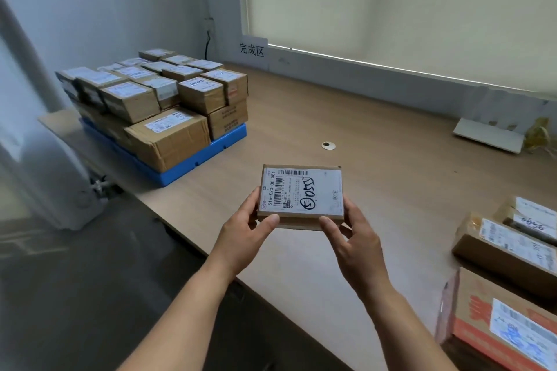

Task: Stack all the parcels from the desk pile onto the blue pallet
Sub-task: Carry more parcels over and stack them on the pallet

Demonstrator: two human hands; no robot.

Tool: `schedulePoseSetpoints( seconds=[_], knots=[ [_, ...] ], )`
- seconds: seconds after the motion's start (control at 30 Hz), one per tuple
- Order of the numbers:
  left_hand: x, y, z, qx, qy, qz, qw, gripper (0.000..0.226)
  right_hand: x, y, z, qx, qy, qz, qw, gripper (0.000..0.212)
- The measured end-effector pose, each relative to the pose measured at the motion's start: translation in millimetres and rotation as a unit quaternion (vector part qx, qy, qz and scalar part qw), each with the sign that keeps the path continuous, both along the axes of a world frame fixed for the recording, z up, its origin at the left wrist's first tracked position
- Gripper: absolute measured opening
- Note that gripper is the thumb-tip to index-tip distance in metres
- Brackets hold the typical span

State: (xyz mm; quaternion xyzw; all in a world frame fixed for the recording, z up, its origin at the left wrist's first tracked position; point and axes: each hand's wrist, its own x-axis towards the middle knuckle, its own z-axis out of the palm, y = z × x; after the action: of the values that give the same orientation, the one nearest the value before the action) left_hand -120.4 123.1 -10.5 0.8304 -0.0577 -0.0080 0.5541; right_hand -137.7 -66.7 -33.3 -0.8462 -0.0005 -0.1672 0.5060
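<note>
A small flat cardboard parcel (301, 194) with a white shipping label hangs above the desk, held from both sides. My left hand (244, 235) grips its left edge, thumb on the near face. My right hand (355, 238) grips its right edge the same way. The blue pallet (193, 164) lies at the far left of the desk and carries several stacked cardboard parcels (156, 99) in two layers. The desk pile of parcels (509, 247) sits at the right edge of the view.
The wooden desk (376, 135) has a round cable hole (328, 145) in its middle. A folded white card (494, 126) leans by the back wall at right. A paper sign (252, 50) hangs on the wall. Dark floor lies left of the desk's front edge.
</note>
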Motion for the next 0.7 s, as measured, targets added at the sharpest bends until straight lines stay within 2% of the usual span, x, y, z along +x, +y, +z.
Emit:
schedulePoseSetpoints(
  seconds=[0.53, 0.7],
  knots=[
    [163.0, 133.6, 15.2, 0.028, 0.021, 0.071, 0.997, 0.056, 181.4, 135.0, -8.4, 0.052, -0.012, 0.052, 0.997, 0.048],
    [219.7, 175.5, 25.9, 0.049, 0.032, 0.077, 0.995, 0.047, 231.2, 174.2, -9.3, 0.066, -0.003, 0.060, 0.996, 0.049]
  ],
)
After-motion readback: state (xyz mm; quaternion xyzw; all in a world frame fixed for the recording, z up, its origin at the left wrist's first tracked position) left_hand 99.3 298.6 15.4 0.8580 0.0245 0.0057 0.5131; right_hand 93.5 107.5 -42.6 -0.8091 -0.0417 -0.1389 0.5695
